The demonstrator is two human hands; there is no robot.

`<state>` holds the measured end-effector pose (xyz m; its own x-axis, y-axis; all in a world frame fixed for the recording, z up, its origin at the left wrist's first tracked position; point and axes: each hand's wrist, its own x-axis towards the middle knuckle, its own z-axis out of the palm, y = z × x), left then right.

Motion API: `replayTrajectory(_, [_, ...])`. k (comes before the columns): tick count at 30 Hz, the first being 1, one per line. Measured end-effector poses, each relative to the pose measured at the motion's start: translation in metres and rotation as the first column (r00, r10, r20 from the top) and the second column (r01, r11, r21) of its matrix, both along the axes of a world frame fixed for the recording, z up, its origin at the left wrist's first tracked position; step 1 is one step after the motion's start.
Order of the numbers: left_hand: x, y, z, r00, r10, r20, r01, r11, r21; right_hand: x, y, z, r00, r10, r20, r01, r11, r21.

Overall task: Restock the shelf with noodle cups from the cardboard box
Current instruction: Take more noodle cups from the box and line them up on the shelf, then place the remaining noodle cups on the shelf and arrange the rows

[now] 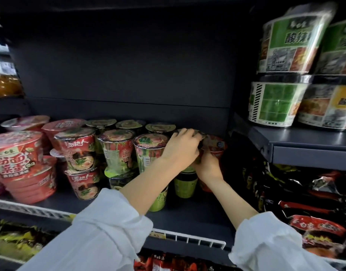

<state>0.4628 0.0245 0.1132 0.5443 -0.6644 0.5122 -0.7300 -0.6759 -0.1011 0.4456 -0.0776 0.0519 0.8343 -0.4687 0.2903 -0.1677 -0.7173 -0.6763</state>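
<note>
Both my hands meet on one noodle cup (199, 134) on top of a stack at the right end of the dark shelf (187, 214). My left hand (181, 148) curls over its lid and side. My right hand (207, 165) grips it lower down, from the right. The cup's body is mostly hidden by my hands. Under it stands a green cup (185, 185), and behind it a red cup (217, 145). To the left, red and green noodle cups (117, 151) stand stacked two high in rows. The cardboard box is out of view.
Large red bowls (21, 163) fill the shelf's left end. A white wire rail (187, 238) runs along the front edge. On the right, green noodle bowls (281, 79) are stacked on a higher shelf, with black and red packets (305, 202) below. The shelf's back panel is dark.
</note>
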Motion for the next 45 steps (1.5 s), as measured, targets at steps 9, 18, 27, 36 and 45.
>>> replayTrajectory(9, [-0.120, 0.060, -0.029, 0.907, -0.173, -0.384, 0.030, 0.936, -0.351, -0.147, 0.023, -0.006, 0.999, 0.022, 0.027, -0.023, 0.998, 0.054])
replayTrajectory(18, [-0.296, 0.088, -0.088, 0.764, -0.347, -0.544, 0.121, 0.905, -0.407, -0.358, 0.058, -0.044, 0.989, -0.137, -0.062, 0.136, 0.990, -0.024])
replayTrajectory(27, [-0.451, 0.060, -0.142, 0.603, -0.456, -0.655, 0.262, 0.888, -0.377, -0.539, 0.044, -0.082, 0.920, -0.254, -0.297, 0.271, 0.962, 0.016])
replayTrajectory(36, [-0.564, -0.001, -0.201, 0.533, -0.163, -0.831, 0.227, 0.973, -0.045, -0.655, -0.002, -0.160, 0.763, -0.109, -0.637, 0.174, 0.984, 0.041])
replayTrajectory(45, [-0.618, -0.007, -0.257, 0.653, 0.405, -0.640, 0.293, 0.644, 0.707, -0.691, -0.021, -0.219, 0.460, 0.186, -0.868, -0.123, 0.982, 0.145])
